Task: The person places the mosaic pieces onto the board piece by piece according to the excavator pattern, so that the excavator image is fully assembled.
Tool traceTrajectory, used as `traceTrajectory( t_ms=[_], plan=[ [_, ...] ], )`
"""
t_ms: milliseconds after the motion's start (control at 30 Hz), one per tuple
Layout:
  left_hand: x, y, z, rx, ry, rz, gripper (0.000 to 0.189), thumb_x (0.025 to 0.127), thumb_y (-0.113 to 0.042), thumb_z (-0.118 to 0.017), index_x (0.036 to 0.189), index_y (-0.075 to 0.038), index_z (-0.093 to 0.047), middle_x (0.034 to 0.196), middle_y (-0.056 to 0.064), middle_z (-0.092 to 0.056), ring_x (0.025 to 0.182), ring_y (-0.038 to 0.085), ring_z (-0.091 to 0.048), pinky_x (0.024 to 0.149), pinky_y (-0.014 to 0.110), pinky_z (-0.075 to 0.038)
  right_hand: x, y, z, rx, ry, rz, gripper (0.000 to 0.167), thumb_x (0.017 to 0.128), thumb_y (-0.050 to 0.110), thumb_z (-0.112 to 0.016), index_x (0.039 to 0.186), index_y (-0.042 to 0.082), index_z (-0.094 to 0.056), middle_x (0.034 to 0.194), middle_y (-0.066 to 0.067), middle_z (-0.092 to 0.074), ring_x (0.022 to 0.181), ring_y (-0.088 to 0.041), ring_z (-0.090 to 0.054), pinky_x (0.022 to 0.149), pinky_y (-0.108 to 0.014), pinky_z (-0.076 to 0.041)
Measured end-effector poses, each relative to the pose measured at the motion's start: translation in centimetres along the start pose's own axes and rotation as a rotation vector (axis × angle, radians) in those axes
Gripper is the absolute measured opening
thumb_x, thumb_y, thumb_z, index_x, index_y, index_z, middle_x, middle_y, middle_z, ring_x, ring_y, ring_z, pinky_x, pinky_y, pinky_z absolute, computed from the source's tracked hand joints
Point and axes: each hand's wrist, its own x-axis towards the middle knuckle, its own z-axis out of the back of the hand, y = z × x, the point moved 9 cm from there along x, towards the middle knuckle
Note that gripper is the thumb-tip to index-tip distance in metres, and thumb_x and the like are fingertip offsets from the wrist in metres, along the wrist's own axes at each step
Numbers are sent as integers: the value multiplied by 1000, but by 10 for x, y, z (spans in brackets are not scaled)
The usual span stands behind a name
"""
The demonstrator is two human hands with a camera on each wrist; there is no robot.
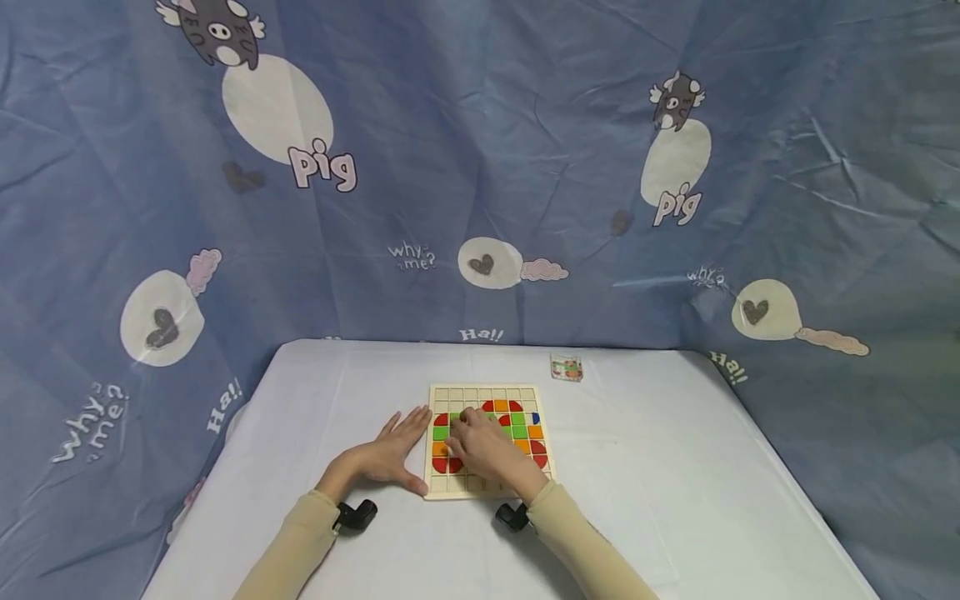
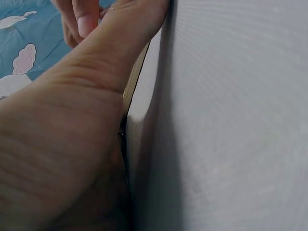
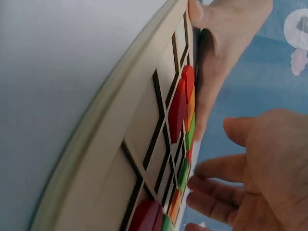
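A square wooden grid board (image 1: pixel 450 497) lies on the table, several of its cells filled with coloured tiles. Among them are a green tile (image 1: pixel 440 433), an orange tile (image 1: pixel 535 432), rounded red tiles (image 3: pixel 178 113) and a small blue piece (image 1: pixel 536 418). Along the board's left side rests my left hand (image 1: pixel 386 457), thumb and fingers spread against the edge. My right hand (image 1: pixel 487 447) is over the middle of the board and hides some cells. In the right wrist view its bent fingertips are at the tiles, the thumb stands apart, and I see nothing between them.
A small printed card (image 1: pixel 566 367) with a coloured pattern lies behind the board to the right. White cloth covers the table (image 1: pixel 675 467). A blue patterned curtain (image 1: pixel 480 192) hangs behind and at both sides.
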Motion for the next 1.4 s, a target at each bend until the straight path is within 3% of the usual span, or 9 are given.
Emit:
traceTrajectory(
  t_ms=[133, 467, 600, 767, 967, 1167, 1300, 1400],
  plan=[
    [0, -1, -2, 4, 2, -7, 132, 66, -69, -73, 155, -3, 0, 163, 15, 4, 151, 32, 6, 120, 55, 7, 3, -1, -9, -48, 50, -28, 46, 104, 40, -35, 131, 12, -59, 129, -7, -55, 117, -22, -51, 100, -43, -48],
    [-3, -3, -1, 0, -4, -11, 132, 67, -70, -72, 155, -3, -1, 163, 14, 3, 151, 32, 5, 120, 55, 6, 0, 8, -7, -182, 19, -8, 49, 103, 46, -36, 130, 14, -62, 129, -2, -56, 115, -19, -52, 98, -41, -50],
    [-5, -3, 1, -1, -18, -10, 131, 66, -69, -73, 154, -2, -2, 163, 15, 2, 151, 32, 4, 120, 55, 6, 2, 11, -5, -214, -4, -1, 49, 103, 48, -36, 127, 16, -64, 127, -1, -56, 114, -19, -53, 96, -40, -51],
    [-7, -4, 0, -22, -2, -14, 131, 67, -67, -74, 154, -1, -2, 162, 16, 2, 150, 33, 4, 120, 56, 6, 2, 12, -11, -208, 23, 0, 52, 102, 49, -35, 131, 14, -61, 130, -3, -56, 117, -21, -52, 100, -43, -49],
    [-9, -2, 1, -11, -12, -7, 130, 68, -65, -75, 154, -1, -2, 162, 16, 2, 150, 34, 4, 120, 57, 5, 6, 6, -12, -108, 46, -28, 54, 100, 50, -42, 134, 11, -57, 135, -7, -54, 122, -23, -51, 104, -46, -46],
    [-9, 0, -1, -22, -10, -1, 131, 67, -65, -76, 154, -2, -1, 163, 16, 2, 150, 33, 4, 120, 56, 6, 1, -1, 0, 86, 16, -15, 48, 98, 42, -52, 131, 7, -58, 126, -7, -58, 115, -22, -55, 100, -41, -48],
    [-7, 1, 0, -21, 0, 12, 128, 70, -67, -72, 155, -3, -2, 163, 14, 2, 151, 32, 3, 121, 55, 5, -15, -13, 23, 258, 47, 4, 37, 101, 32, -50, 125, 6, -63, 116, -5, -65, 107, -18, -61, 94, -35, -53],
    [-7, 1, 12, -37, 6, 55, 110, 81, -61, -66, 154, 0, -9, 162, 16, -6, 151, 32, -4, 122, 52, -1, -32, -31, 48, 379, 95, -10, 30, 102, 24, -50, 115, 3, -67, 104, -7, -70, 92, -15, -65, 82, -32, -56]
  ],
)
